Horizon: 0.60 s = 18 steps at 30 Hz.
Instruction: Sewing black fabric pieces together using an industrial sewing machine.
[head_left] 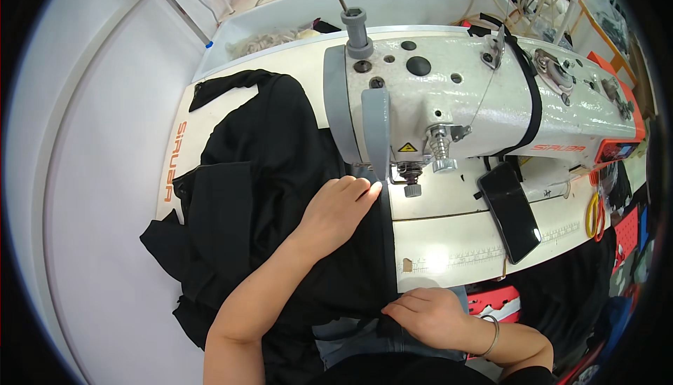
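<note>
White wall (105,154) bends up on the left beside a cream sewing table (449,234); black cloth (280,133) lies across it, spreading leftward in folds from under my left hand (340,210) and running down to my right hand (429,316) at the table's near edge; my left fingers are bent and drawn together on the cloth just beside the needle area, though I cannot tell whether they pinch it; my right thumb and fingers are closed on the cloth's edge; it looks matte and soft, with a straight strip along its right side; the sewing machine (434,98) is glossy, pale and rounded, with a grey end cover; a smooth black phone (510,210) leans near it; orange lettering (174,164) marks the table, a yellow warning triangle (408,147) the machine, and a printed ruler scale (484,255) the near side.
</note>
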{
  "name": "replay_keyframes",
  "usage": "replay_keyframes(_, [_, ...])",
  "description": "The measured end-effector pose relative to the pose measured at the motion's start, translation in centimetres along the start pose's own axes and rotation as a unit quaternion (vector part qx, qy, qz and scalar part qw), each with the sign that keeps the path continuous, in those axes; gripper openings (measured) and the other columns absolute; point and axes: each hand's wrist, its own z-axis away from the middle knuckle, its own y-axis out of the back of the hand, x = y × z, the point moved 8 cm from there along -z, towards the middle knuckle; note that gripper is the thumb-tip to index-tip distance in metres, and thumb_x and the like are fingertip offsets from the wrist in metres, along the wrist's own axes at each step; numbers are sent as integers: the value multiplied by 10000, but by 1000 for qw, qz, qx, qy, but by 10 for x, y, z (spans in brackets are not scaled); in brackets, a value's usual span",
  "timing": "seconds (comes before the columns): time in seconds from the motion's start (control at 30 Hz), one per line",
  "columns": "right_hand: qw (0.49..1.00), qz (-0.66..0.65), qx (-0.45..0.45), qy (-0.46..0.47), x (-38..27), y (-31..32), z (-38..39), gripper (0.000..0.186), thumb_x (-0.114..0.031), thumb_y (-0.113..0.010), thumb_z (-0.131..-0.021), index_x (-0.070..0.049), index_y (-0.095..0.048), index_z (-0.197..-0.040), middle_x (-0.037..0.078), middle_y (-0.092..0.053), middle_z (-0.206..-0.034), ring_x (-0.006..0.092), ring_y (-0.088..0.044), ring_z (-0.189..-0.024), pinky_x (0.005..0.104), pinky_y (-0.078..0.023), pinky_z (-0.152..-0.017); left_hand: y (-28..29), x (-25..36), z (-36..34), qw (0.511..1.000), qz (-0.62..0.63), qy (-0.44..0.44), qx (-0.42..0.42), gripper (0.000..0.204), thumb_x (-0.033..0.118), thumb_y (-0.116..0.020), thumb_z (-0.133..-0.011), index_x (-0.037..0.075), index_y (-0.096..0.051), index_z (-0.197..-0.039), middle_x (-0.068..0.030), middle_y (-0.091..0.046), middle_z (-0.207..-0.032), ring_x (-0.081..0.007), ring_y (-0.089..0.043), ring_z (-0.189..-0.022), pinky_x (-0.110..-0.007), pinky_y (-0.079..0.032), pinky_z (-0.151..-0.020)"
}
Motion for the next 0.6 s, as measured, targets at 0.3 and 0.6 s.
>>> replay_keyframes(0.3, [999,-15,-23,-20,9,-1,1,250,-86,-685,-698,-88,-703,-947,32,-675,-832,191,-664,-765,291,-543,-655,4,4,0,999,-12,-38,29,304,84,-623,-814,34,-633,-1114,-29,-543,-956,-178,-546,-885,-317,-460,-727])
replay_keyframes(0.6, [1000,-19,9,-21,16,1,-8,227,-91,-621,-740,-62,-680,-957,31,-638,-789,197,-636,-750,307,-519,-610,-1,-13,-6,999,-4,-5,31,322,93,-606,-804,67,-648,-1122,-19,-572,-1002,-177,-565,-938,-321,-468,-780])
